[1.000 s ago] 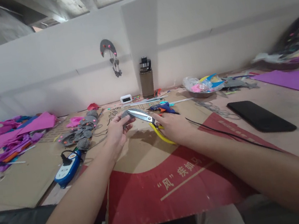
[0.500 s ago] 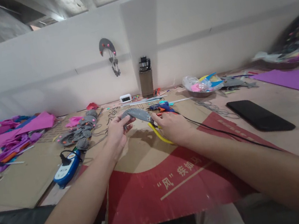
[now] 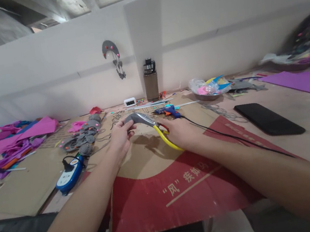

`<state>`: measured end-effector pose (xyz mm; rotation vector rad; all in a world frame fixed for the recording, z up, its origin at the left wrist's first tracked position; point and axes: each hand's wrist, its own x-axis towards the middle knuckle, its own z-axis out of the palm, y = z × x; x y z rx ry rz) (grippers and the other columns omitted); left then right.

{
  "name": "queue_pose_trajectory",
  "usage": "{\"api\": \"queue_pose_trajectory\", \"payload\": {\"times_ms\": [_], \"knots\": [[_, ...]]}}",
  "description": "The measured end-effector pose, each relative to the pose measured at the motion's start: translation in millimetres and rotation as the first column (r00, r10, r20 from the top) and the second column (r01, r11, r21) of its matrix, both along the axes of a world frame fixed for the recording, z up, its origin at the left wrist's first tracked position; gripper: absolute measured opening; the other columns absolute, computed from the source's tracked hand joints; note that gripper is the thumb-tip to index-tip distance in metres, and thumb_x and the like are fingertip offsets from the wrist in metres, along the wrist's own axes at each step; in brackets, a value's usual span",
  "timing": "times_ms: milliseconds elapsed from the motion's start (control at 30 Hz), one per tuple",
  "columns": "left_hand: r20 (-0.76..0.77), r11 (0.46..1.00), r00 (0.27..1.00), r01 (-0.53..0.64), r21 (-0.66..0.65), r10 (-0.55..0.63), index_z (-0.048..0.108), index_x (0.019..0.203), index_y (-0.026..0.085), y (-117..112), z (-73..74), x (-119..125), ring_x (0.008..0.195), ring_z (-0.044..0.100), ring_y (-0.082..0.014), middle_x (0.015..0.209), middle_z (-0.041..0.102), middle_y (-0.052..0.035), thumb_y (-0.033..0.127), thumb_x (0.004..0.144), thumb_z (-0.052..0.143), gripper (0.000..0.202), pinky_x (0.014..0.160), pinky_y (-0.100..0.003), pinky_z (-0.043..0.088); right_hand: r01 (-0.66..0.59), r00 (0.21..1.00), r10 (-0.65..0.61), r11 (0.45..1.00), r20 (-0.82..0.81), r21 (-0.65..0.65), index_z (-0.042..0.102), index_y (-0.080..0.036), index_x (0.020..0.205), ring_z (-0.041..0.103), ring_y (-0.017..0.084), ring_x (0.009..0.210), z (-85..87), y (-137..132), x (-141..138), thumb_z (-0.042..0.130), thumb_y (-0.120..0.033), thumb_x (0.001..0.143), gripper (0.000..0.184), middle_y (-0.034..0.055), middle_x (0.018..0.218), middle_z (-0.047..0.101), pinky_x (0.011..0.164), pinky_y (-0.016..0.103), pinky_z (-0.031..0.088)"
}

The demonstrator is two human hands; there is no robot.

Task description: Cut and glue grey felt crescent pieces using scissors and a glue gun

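My left hand [image 3: 121,134] pinches one end of a curved grey felt piece [image 3: 132,118] above the cardboard. In my right hand [image 3: 178,130] is a pair of scissors [image 3: 163,137] with yellow and red handles; my fingers are closed round the grips. The scissor blades lie along the felt piece and point toward my left hand. Part of the red handle is hidden by my fingers. Beyond my right hand a blue glue gun [image 3: 172,111] lies with its black cord trailing right.
A red and brown cardboard sheet [image 3: 168,193] covers the middle of the table. To its left are a blue power strip [image 3: 70,175], grey yarn balls and coloured felt scraps [image 3: 24,136]. A phone [image 3: 268,118], a bowl [image 3: 208,95] and a bottle [image 3: 151,85] stand or lie around.
The scissors have turned so that their blades and yellow handle show more plainly against the felt piece. My left hand has shifted slightly left.
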<state>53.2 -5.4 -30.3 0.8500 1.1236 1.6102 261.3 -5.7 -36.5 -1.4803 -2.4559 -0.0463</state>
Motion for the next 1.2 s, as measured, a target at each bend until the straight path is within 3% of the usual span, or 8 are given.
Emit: {"api": "queue_pose_trajectory", "payload": {"times_ms": [133, 267, 433, 700, 1200], "knots": [[-0.041, 0.999, 0.999, -0.010, 0.037, 0.011, 0.059, 0.071, 0.013, 2.7, -3.2, -2.6, 0.044, 0.046, -0.0043, 0.054, 0.054, 0.0036, 0.008, 0.062, 0.069, 0.014, 0.040, -0.015, 0.029, -0.031, 0.992, 0.031, 1.000, -0.126, -0.001, 0.050, -0.026, 0.129, 0.063, 0.021, 0.088, -0.3, 1.7, 0.3, 0.048, -0.026, 0.086, 0.043, 0.0069, 0.104, 0.069, 0.070, 0.027, 0.041], [-0.048, 0.999, 0.999, 0.015, 0.039, -0.013, 0.057, 0.069, 0.013, 0.6, -1.2, 0.7, 0.043, 0.044, -0.0040, 0.053, 0.053, 0.0034, 0.010, 0.063, 0.068, 0.013, 0.042, -0.015, 0.033, -0.044, 0.993, 0.050, 0.998, -0.110, 0.052, 0.044, -0.022, 0.137, 0.058, 0.024, 0.105, 0.1, 1.4, 0.0, 0.051, -0.031, 0.086, 0.052, 0.0126, 0.122, 0.060, 0.081, 0.030, 0.042], [-0.066, 0.998, 0.997, 0.035, 0.044, -0.032, 0.058, 0.070, 0.012, -2.8, 2.3, 5.6, 0.044, 0.047, -0.0044, 0.053, 0.054, 0.0028, 0.010, 0.066, 0.067, 0.010, 0.043, -0.015, 0.036, -0.024, 1.000, 0.024, 0.997, 0.012, 0.073, 0.042, -0.023, 0.137, 0.061, 0.025, 0.096, 1.2, -0.5, 0.6, 0.044, -0.038, 0.091, 0.049, 0.0129, 0.115, 0.061, 0.075, 0.031, 0.043], [-0.070, 0.997, 0.995, 0.075, 0.018, -0.073, 0.061, 0.075, 0.012, -5.9, 2.9, 9.1, 0.048, 0.051, -0.0057, 0.056, 0.057, 0.0013, 0.010, 0.064, 0.068, 0.013, 0.048, -0.016, 0.043, -0.030, 0.991, 0.011, 0.989, 0.132, 0.148, 0.044, -0.022, 0.133, 0.060, 0.025, 0.095, 4.4, -0.2, 2.5, 0.039, -0.035, 0.093, 0.042, 0.0132, 0.110, 0.062, 0.069, 0.029, 0.041], [0.033, 0.998, 0.998, 0.057, -0.022, -0.057, 0.055, 0.057, 0.013, -5.1, 8.8, 4.4, 0.043, 0.045, -0.0043, 0.050, 0.051, 0.0033, 0.008, 0.056, 0.067, 0.013, 0.040, -0.015, 0.035, -0.059, 0.986, 0.042, 0.993, 0.164, 0.100, 0.046, -0.023, 0.132, 0.062, 0.024, 0.086, 6.4, -0.4, 3.0, 0.038, -0.033, 0.092, 0.042, 0.0110, 0.101, 0.066, 0.063, 0.028, 0.038]]}}
